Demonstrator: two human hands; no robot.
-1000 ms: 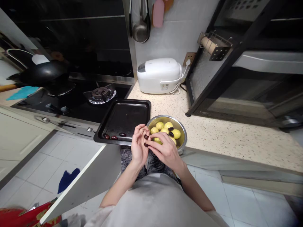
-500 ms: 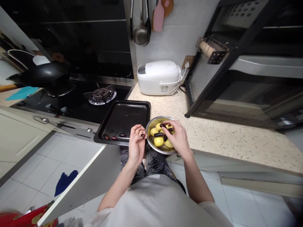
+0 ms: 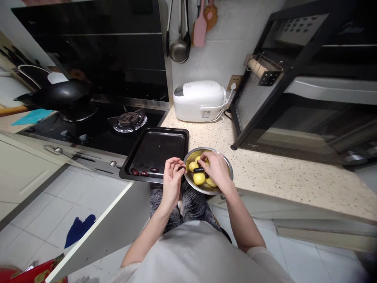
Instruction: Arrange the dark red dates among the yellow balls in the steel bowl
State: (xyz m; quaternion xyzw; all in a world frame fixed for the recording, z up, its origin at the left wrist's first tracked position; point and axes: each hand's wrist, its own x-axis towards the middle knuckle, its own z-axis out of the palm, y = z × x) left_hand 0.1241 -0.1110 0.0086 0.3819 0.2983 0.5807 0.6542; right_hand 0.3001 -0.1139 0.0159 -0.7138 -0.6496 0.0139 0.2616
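Note:
My left hand (image 3: pixel 172 173), fingers curled, pinches a dark oval, grape-like fruit (image 3: pixel 180 168) beside the bowl's left rim. A metal bowl (image 3: pixel 230 167) stands on the counter's front edge, with several round yellow fruits (image 3: pixel 199 179) and a long dark fruit (image 3: pixel 198 170) inside. My right hand (image 3: pixel 215 168) reaches over the bowl with fingertips bent together among the fruit. What they grip is hidden. Left of the bowl lies a black baking tray (image 3: pixel 159 147). Three dark red oval fruits (image 3: pixel 144 173) rest along its near edge.
A white rice cooker (image 3: pixel 200 103) stands against the wall, with a black oven (image 3: pixel 294 122) to its right. At the left, a wok (image 3: pixel 60 94) sits on the gas stove (image 3: pixel 101 125). An open cabinet door (image 3: pixel 118 220) juts out below the tray.
My right hand has lowered into the bowl; the dark fruit at its fingertips no longer shows. My left hand keeps its pinch. The whole view has shifted slightly.

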